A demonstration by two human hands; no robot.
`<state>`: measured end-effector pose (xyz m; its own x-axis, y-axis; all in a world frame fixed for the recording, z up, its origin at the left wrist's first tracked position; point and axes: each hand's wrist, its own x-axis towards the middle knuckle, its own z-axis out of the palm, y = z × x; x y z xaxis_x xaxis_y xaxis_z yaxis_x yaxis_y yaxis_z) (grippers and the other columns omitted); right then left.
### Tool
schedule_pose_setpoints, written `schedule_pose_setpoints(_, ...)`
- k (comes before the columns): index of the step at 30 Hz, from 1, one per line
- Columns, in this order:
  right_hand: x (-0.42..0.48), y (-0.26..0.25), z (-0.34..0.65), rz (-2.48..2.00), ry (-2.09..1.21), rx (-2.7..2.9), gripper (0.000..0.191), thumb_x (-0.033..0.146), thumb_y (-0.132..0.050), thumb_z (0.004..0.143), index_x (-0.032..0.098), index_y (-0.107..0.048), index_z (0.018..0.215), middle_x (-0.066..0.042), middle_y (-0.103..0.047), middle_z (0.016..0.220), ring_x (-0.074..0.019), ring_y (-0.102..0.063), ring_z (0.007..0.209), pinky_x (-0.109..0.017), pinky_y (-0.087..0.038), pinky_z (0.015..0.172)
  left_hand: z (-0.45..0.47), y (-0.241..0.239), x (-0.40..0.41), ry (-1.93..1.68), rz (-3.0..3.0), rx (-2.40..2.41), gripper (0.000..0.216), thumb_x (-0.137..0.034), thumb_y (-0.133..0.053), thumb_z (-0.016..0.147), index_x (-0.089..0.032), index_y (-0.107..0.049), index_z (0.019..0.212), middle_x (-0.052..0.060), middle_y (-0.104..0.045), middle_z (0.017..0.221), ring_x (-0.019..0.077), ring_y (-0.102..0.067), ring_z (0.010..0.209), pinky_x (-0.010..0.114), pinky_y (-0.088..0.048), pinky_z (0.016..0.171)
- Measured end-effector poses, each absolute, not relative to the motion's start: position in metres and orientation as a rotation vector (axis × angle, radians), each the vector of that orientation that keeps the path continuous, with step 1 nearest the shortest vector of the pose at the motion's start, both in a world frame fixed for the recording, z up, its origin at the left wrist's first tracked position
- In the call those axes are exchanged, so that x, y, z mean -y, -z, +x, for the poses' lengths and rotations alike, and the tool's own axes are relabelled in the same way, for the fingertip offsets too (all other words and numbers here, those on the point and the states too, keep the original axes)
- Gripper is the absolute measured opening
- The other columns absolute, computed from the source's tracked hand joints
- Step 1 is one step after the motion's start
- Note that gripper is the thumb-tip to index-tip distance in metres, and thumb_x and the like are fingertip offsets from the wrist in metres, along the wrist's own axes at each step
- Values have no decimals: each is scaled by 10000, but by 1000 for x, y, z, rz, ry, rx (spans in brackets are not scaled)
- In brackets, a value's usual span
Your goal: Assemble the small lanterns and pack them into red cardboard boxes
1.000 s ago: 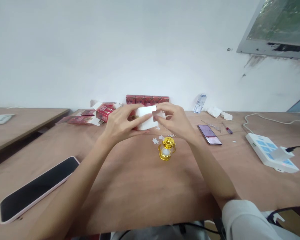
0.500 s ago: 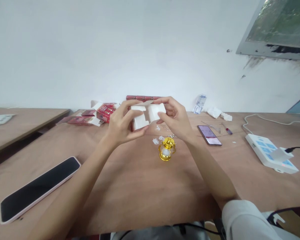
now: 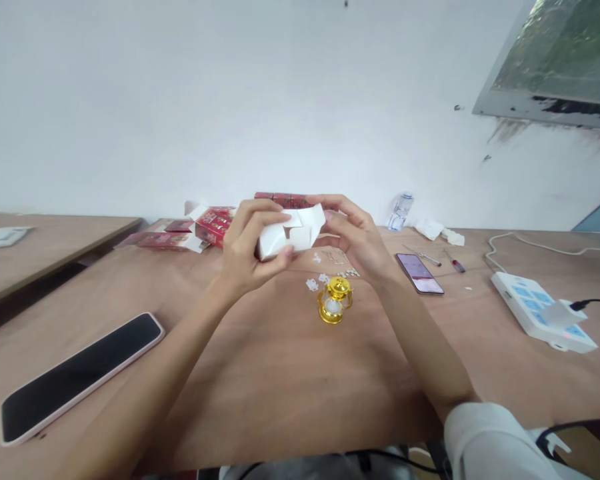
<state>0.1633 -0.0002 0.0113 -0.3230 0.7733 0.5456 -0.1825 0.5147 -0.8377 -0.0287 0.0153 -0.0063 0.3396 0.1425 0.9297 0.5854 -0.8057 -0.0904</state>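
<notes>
A small white cardboard box (image 3: 273, 241) is gripped in my left hand (image 3: 245, 250), with the fingers over its top and the thumb along its lower edge. The box lies on its side, and its end, facing right, has side flaps folded partly inward and a longer flap sticking out. Beside that long flap is my right hand (image 3: 357, 237), its fingers apart; whether a fingertip touches the flap I cannot tell. Below the hands, a small gold lantern (image 3: 335, 300) with a clear middle stands upright on the table. Small white pieces (image 3: 312, 285) lie behind it.
Red printed boxes (image 3: 215, 223) lie at the back left, and a row of red boxes (image 3: 280, 199) stands by the wall. A large dark phone (image 3: 80, 380) is at front left. To the right are a lit phone (image 3: 420, 273), a screwdriver (image 3: 455, 262) and a white power strip (image 3: 540, 310).
The box's open end has turned more toward me, and its side flaps are folded further in. My right hand has let go of the long flap, its fingers spreading slightly.
</notes>
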Motion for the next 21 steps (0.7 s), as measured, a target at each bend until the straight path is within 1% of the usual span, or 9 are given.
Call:
schedule_pose_setpoints(3, 0, -10, 163, -531, -1010, 1680, 269, 417, -600, 805, 250, -628, 1013, -18, -634, 1059, -156, -588, 973, -316, -544, 785, -27, 8, -16, 1441, -2173, 583, 331, -287, -622, 737, -234, -514, 1045, 69, -556, 1042, 219, -553, 964, 410, -490, 806)
schedule_pose_setpoints(6, 1, -9, 162, -552, -983, 1727, 244, 399, -645, 777, 236, -652, 958, -21, -647, 1049, -148, -602, 927, -325, -531, 800, -25, 10, -16, 1419, -2133, 551, 353, -256, -647, 708, -235, -506, 1031, 64, -564, 1027, 220, -563, 951, 407, -497, 789)
schedule_pose_setpoints(9, 2, -8, 160, -586, -944, 1739, 239, 378, -692, 737, 235, -657, 925, -14, -654, 1038, -143, -615, 892, -332, -529, 807, -24, 11, -15, 1393, -2122, 529, 370, -270, -669, 687, -242, -498, 1014, 63, -575, 1021, 227, -571, 932, 418, -499, 776)
schedule_pose_setpoints(12, 2, -6, 156, -630, -836, 1718, 283, 391, -734, 684, 236, -652, 906, -14, -654, 1037, -163, -605, 968, -334, -528, 828, -24, 13, -16, 1367, -2114, 524, 389, -290, -692, 667, -245, -489, 996, 69, -588, 1027, 231, -583, 911, 418, -497, 755)
schedule_pose_setpoints(16, -2, -4, 152, -659, -738, 1664, 399, 433, -758, 634, 241, -615, 954, -31, -635, 1092, -186, -583, 1044, -340, -538, 818, -25, 15, -20, 1416, -2095, 572, 473, -347, -725, 638, -246, -423, 987, 62, -613, 1012, 228, -603, 878, 428, -493, 740)
schedule_pose_setpoints(21, -7, -1, 152, -662, -805, 1678, 458, 438, -779, 602, 231, -590, 964, -35, -637, 1047, -169, -615, 936, -338, -544, 799, -24, 18, -23, 1456, -2088, 581, 521, -376, -743, 624, -255, -372, 970, 48, -626, 998, 213, -615, 845, 411, -495, 697)
